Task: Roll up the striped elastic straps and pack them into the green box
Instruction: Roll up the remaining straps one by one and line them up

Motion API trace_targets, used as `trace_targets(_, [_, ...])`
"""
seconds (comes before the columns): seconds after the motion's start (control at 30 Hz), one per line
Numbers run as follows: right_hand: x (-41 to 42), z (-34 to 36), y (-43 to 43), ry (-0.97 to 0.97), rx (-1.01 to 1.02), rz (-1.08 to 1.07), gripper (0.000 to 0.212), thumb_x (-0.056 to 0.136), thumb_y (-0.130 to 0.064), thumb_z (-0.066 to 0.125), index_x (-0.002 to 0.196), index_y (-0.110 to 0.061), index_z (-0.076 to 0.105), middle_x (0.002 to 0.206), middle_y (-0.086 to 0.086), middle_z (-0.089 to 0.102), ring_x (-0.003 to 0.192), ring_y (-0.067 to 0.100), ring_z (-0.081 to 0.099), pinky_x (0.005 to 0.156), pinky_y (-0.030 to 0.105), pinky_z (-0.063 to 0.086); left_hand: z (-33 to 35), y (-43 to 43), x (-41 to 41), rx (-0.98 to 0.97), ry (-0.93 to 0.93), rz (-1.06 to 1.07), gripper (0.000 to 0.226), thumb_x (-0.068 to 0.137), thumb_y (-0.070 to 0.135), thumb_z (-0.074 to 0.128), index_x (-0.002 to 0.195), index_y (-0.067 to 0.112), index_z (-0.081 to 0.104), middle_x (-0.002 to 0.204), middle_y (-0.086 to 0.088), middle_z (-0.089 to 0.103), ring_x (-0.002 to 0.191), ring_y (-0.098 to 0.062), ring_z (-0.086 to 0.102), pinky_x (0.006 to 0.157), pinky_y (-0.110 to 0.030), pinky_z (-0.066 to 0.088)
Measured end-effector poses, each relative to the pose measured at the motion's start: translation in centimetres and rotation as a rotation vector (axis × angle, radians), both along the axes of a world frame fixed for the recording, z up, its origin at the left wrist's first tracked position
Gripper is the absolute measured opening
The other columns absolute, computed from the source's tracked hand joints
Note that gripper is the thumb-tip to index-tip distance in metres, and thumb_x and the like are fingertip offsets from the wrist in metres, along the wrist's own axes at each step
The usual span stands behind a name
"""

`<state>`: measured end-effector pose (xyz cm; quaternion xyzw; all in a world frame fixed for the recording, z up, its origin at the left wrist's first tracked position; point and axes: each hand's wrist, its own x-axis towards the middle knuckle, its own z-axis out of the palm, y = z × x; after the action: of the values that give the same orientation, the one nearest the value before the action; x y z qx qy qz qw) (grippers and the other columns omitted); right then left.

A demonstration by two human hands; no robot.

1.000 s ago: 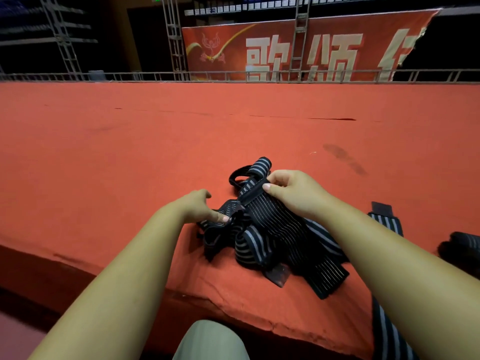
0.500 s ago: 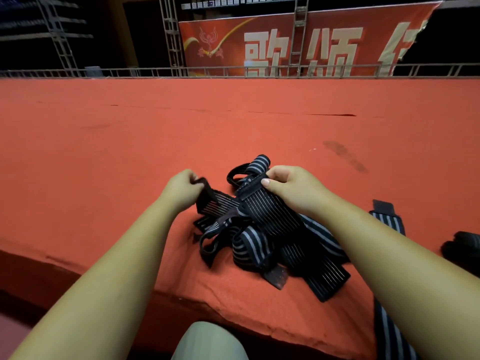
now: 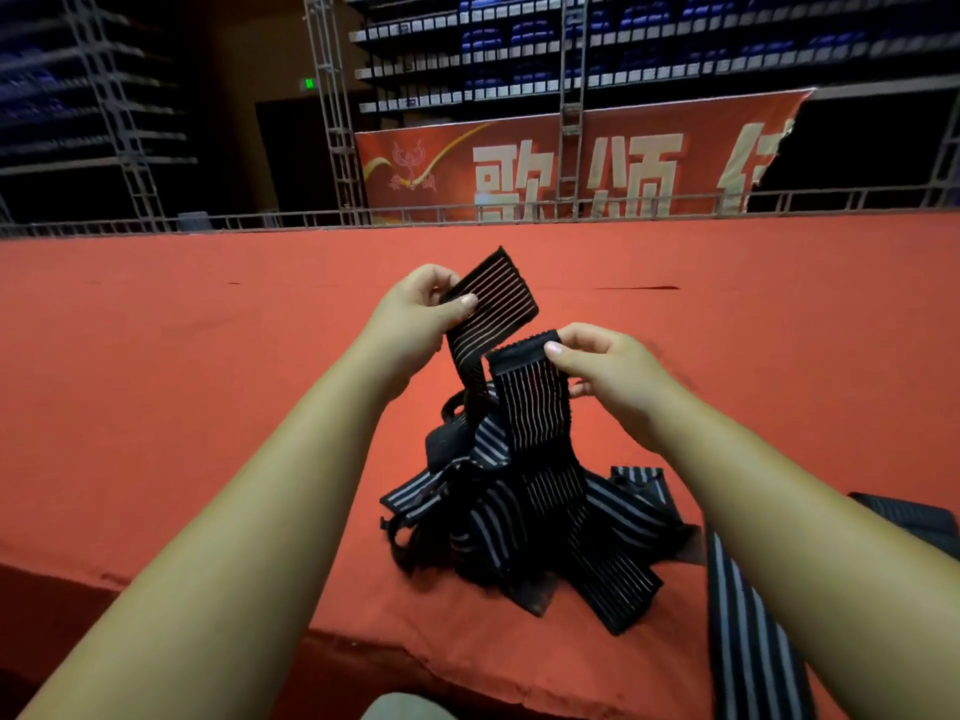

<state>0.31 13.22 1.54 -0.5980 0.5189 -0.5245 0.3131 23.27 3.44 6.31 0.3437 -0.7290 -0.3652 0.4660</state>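
A tangled heap of black striped elastic straps lies on the red-covered platform near its front edge. My left hand pinches one strap end and holds it up above the heap. My right hand pinches another strap end by its dark hemmed edge, a little lower and to the right. Both lifted lengths hang down into the heap. No green box is in view.
Another striped strap hangs over the platform's front edge at the right, and a dark strap piece lies at the far right. A metal railing, truss posts and a red banner stand behind the platform.
Both hands have risen off the heap, each lifting a strap end. The left hand moved up and right with its end. The view has tilted upward.
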Motion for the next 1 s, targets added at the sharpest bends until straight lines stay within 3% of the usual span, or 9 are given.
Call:
trace_targets(0.07, [-0.6,1.4,1.1,-0.104,-0.041,0.054,0.013,0.107,-0.024,0.063,0.101,-0.025,0.074,0.097,-0.008,0.072,0.093,0.012,0.061,0.085,0.038,0.044,1.3,1.6,-1.3,-0.023,0.027,-0.031,0.006,0.106,0.009,0.066,0.11,0.013,0.063,0.075,0.012,0.065,0.059,-0.002,0.057,0.054,-0.021,0.042])
trace_targets(0.2, [-1.7,3.9,3.7,-0.272,-0.095,0.066,0.014,0.108,-0.019,0.06,0.107,-0.018,0.073,0.103,0.003,0.071,0.097,0.019,0.063,0.081,0.035,0.047,3.0,4.3,-4.0,-0.06,0.034,-0.053,0.01,0.104,0.004,0.068,0.114,0.003,0.067,0.077,0.006,0.065,0.052,0.007,0.056,0.052,-0.009,0.042])
trace_targets(0.43, [-4.7,5.1,6.6,-0.32,-0.131,-0.189,0.013,0.104,-0.017,0.067,0.107,-0.01,0.077,0.099,0.007,0.077,0.092,0.022,0.069,0.085,0.043,0.054,2.5,7.1,-6.8,-0.026,-0.123,-0.171,0.018,0.1,0.021,0.077,0.114,0.01,0.073,0.077,0.009,0.066,0.052,0.008,0.054,0.052,-0.011,0.041])
trace_targets(0.5, [-5.9,5.1,7.5,-0.366,-0.127,-0.256,0.012,0.104,-0.015,0.067,0.103,-0.008,0.077,0.099,0.009,0.078,0.091,0.024,0.071,0.088,0.045,0.057,1.3,8.2,-7.4,0.042,-0.194,-0.295,0.024,0.097,0.023,0.081,0.116,0.012,0.073,0.087,0.007,0.076,0.068,0.004,0.068,0.064,-0.011,0.049])
trace_targets(0.6, [-7.8,4.9,8.3,-0.388,-0.114,-0.349,0.011,0.103,-0.014,0.069,0.099,-0.008,0.077,0.096,0.01,0.08,0.089,0.024,0.073,0.095,0.047,0.059,-2.0,8.5,-8.6,0.158,-0.29,-0.443,0.027,0.095,0.015,0.082,0.12,0.012,0.073,0.111,-0.002,0.083,0.104,-0.016,0.079,0.094,-0.032,0.06])
trace_targets(0.7, [-9.8,4.2,9.0,-0.372,-0.1,-0.446,0.011,0.102,-0.013,0.069,0.095,-0.01,0.076,0.091,0.007,0.08,0.086,0.024,0.072,0.093,0.047,0.059,-6.8,8.8,-10.1,0.216,-0.396,-0.478,0.023,0.093,0.017,0.084,0.114,0.012,0.077,0.109,-0.002,0.083,0.103,-0.018,0.078,0.102,-0.04,0.058])
trace_targets(0.8, [-11.5,3.1,9.8,-0.32,-0.08,-0.553,0.018,0.102,-0.013,0.068,0.085,-0.015,0.074,0.082,0.001,0.076,0.078,0.02,0.068,0.083,0.043,0.057,-11.0,9.2,-10.9,0.307,-0.402,-0.48,0.018,0.095,0.023,0.083,0.11,0.013,0.08,0.106,-0.002,0.083,0.096,-0.012,0.076,0.095,-0.033,0.059])
trace_targets(0.9, [-12.9,1.8,10.4,-0.287,-0.065,-0.649,0.02,0.102,-0.015,0.067,0.084,-0.018,0.073,0.086,0.002,0.075,0.084,0.022,0.068,0.091,0.049,0.06,-13.5,9.4,-11.4,0.345,-0.447,-0.477,0.015,0.099,0.025,0.078,0.111,0.016,0.081,0.105,0.002,0.082,0.088,-0.008,0.072,0.079,-0.024,0.054])
trace_targets(1.0, [-14.2,0.7,11.0,-0.29,-0.047,-0.731,0.021,0.102,-0.018,0.066,0.082,-0.019,0.071,0.083,0.0,0.073,0.081,0.022,0.067,0.09,0.048,0.061,-14.8,9.5,-11.7,0.389,-0.471,-0.464,0.005,0.099,0.02,0.077,0.097,0.015,0.077,0.089,0.004,0.08,0.075,-0.006,0.07,0.069,-0.018,0.052])
